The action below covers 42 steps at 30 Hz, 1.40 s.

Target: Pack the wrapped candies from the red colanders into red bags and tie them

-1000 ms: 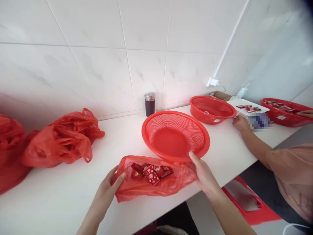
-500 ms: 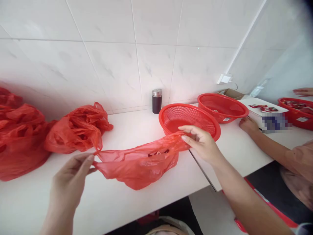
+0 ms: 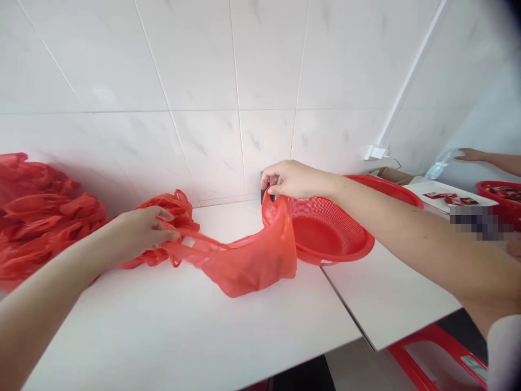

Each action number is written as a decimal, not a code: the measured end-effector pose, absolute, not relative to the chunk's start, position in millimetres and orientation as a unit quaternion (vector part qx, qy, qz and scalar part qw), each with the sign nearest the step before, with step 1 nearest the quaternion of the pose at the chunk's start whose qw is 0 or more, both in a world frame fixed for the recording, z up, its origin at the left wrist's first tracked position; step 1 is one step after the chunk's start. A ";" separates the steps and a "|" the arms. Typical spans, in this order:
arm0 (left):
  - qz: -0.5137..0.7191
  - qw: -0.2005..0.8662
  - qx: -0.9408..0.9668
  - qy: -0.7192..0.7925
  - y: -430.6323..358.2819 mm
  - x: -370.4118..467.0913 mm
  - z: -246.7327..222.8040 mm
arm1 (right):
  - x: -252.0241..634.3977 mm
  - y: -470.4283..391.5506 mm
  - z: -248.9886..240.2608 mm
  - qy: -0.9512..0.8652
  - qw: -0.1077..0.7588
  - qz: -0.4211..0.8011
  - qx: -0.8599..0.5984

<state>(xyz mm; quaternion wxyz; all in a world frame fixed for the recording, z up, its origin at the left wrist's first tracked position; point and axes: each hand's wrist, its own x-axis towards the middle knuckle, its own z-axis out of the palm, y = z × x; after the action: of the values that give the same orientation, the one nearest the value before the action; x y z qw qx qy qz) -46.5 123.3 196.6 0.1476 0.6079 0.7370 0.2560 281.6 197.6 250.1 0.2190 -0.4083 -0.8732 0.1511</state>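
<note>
A thin red plastic bag [image 3: 252,269] hangs stretched between my two hands over the white table. My left hand [image 3: 140,231] is closed on its left handle end. My right hand [image 3: 293,178] pinches the other end, raised in front of a round red mesh basket [image 3: 325,236]. Whatever the bag holds shows only as a dim shape through the plastic. Behind my left hand lies another crumpled red bag [image 3: 185,209]. A dark tumbler [image 3: 264,194] by the wall is mostly hidden by my right hand.
Heaped red bags [image 3: 44,217] fill the left side. A second red basket [image 3: 391,190] stands behind my right forearm. Farther right, small red packets [image 3: 448,198] lie on a white surface; another person's hand [image 3: 468,155] reaches in. A seam [image 3: 345,304] divides the tables.
My right hand has lifted its end of the bag up and left, in front of the tumbler. My left hand has moved farther back and slightly right. The view has shifted.
</note>
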 end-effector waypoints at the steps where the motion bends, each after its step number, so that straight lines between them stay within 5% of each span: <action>1: 0.185 0.095 0.622 0.754 126.1 -51.6 199.2 | 280.0 201.5 249.9 -0.870 0.218 0.162 -0.412; 4: 0.058 0.084 0.640 0.762 130.4 -58.1 210.7 | 277.1 210.5 247.8 -0.850 0.258 0.176 -0.424; 9: 0.323 0.395 0.604 0.613 128.9 -36.1 225.8 | 270.4 228.0 242.6 -0.840 0.280 0.199 -0.419; 12: 0.482 0.488 0.544 0.483 132.8 -17.4 220.3 | 258.7 232.4 241.7 -0.844 0.307 0.230 -0.375; 17: 0.437 0.547 0.548 0.457 138.5 4.3 207.2 | 220.7 214.1 244.7 -0.866 0.316 0.288 -0.259; 21: 0.320 0.521 0.613 0.501 134.9 17.2 201.0 | 189.3 193.8 236.8 -0.849 0.319 0.384 -0.175; 30: 0.439 0.551 0.507 0.497 132.6 5.8 178.5 | 195.8 191.8 170.4 -0.798 0.363 0.425 -0.228; 34: 0.385 0.538 0.576 0.480 122.7 0.2 177.6 | 208.7 156.1 168.9 -0.814 0.378 0.402 -0.182; 37: 0.313 0.459 0.670 0.493 114.1 0.8 182.5 | 212.9 142.8 171.4 -0.853 0.335 0.373 -0.146; 42: 0.266 0.288 0.721 0.571 113.3 12.1 175.3 | 193.4 174.2 144.9 -0.750 0.405 0.487 -0.191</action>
<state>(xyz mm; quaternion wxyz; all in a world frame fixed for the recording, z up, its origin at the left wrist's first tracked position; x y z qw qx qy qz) 12.1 113.3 175.3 0.2881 0.7212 0.5710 0.2661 193.4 174.2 144.9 0.4046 -0.1912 -0.7499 0.4873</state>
